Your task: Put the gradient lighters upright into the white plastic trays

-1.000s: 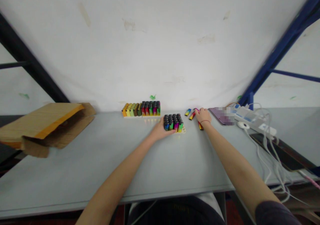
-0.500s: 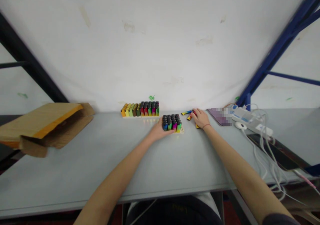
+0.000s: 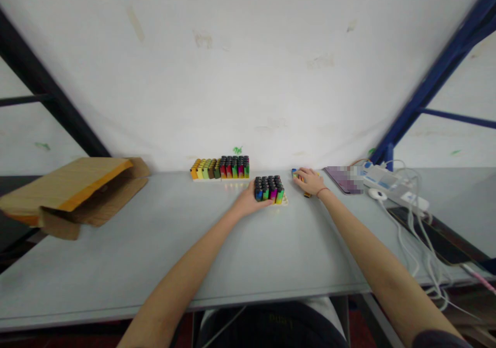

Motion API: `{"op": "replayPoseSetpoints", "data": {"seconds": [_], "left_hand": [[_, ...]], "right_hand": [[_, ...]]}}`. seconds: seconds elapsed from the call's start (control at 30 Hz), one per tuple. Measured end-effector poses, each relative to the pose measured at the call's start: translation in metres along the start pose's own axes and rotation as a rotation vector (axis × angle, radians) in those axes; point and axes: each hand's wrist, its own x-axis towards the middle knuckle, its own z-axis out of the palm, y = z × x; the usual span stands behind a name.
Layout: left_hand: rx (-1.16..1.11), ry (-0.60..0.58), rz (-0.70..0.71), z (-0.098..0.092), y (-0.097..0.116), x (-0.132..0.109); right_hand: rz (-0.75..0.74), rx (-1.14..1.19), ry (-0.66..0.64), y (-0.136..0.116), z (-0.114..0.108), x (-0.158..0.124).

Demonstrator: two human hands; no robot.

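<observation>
My left hand (image 3: pixel 247 201) wraps around the left and near sides of an upright block of lighters (image 3: pixel 269 189) with black tops and bright bodies. They stand in a white holed tray (image 3: pixel 285 200), whose right edge shows bare holes. To the right, my right hand (image 3: pixel 311 182) lies low over a few loose lighters, its fingers closed down on one with a yellow body; the palm mostly hides it. A blue lighter end (image 3: pixel 293 172) peeks out beyond the fingertips, and another lighter end (image 3: pixel 307 194) shows under the wrist side.
Against the wall stand filled trays of yellow-green lighters (image 3: pixel 205 169) and black-topped lighters (image 3: pixel 235 167). An open cardboard box (image 3: pixel 77 188) lies at the left. A purple flat item (image 3: pixel 343 180), a power strip (image 3: pixel 395 185), white cables (image 3: pixel 430 244) and a dark phone-like slab (image 3: pixel 430 237) occupy the right.
My right hand has shifted slightly among the loose lighters and now covers more of them; the blue-and-yellow one has moved. My left hand keeps its hold. The view has turned slightly.
</observation>
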Motion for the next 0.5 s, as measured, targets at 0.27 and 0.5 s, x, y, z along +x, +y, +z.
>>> {"op": "replayPoseSetpoints", "data": {"seconds": [0.27,0.5], "left_hand": [[0.012,-0.007,-0.018,-0.001,0.004,-0.002],[0.022,-0.018,-0.018,-0.002,0.002,0.0]], "right_hand": [[0.062,0.041,0.054,-0.003,0.004,-0.007],[0.213,0.0,0.062,0.011,0.001,-0.002]]}}
